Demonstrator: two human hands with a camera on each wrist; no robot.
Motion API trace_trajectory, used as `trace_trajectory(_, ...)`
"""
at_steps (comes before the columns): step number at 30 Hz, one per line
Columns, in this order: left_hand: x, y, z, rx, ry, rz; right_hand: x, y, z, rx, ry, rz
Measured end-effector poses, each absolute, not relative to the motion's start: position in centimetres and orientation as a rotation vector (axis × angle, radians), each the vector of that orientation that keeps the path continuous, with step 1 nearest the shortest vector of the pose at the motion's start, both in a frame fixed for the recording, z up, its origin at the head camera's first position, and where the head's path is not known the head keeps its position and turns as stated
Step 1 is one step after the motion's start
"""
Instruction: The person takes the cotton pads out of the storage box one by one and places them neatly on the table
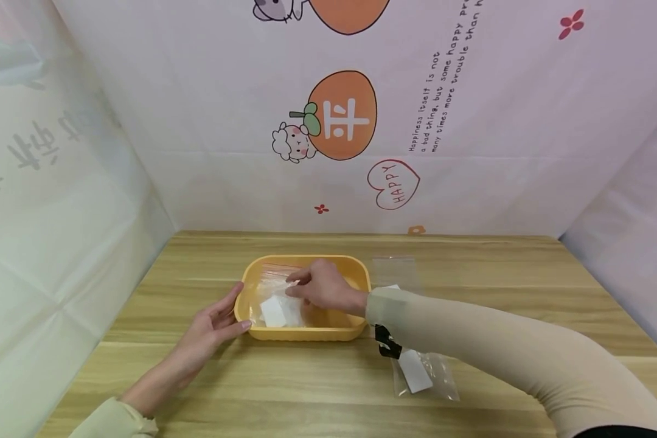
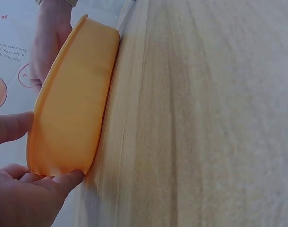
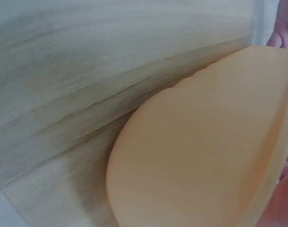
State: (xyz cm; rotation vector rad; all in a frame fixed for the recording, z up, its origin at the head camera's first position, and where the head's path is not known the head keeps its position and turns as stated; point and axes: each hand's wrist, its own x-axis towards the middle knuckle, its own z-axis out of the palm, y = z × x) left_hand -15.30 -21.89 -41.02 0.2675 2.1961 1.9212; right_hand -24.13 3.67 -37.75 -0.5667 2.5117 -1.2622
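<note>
A yellow plastic tray (image 1: 306, 333) with a raised rim sits on the wooden table. Inside its left half lies a clear zip bag (image 1: 276, 286) with a red-lined seal and a white card (image 1: 274, 312). My left hand (image 1: 210, 325) grips the tray's left end, its thumb at the near side and fingers at the far side; the left wrist view shows fingertips against the tray's wall (image 2: 75, 99). Over the tray, my right hand (image 1: 325, 286) has its thumb and fingers bent at the bag's right part; I cannot tell whether they pinch the plastic.
Right of the tray, another clear bag with a white card (image 1: 415, 371) lies on the wooden table (image 1: 285, 389). Farther back is a clear bag (image 1: 394, 271), partly hidden by my right sleeve (image 1: 471, 328). A printed white cloth (image 1: 224, 121) hangs behind the table.
</note>
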Motion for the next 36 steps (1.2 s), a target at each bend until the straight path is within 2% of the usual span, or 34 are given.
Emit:
trace_trajectory(6, -15.3, -21.9, -41.0, 0.251, 2.184, 1.921, -23.9, 2.9, -37.7, -0.404, 2.159, -1.557)
trace_trajectory(12, -15.3, -21.7, -41.3, 0.233, 2.157, 1.927, -23.7, 2.5, -37.5, -0.292, 2.048, -1.587)
trace_trajectory(36, -15.3, -22.0, -41.2, 0.273, 2.164, 1.923, -23.2, 5.6, -33.6, -0.526, 2.157, -1.496)
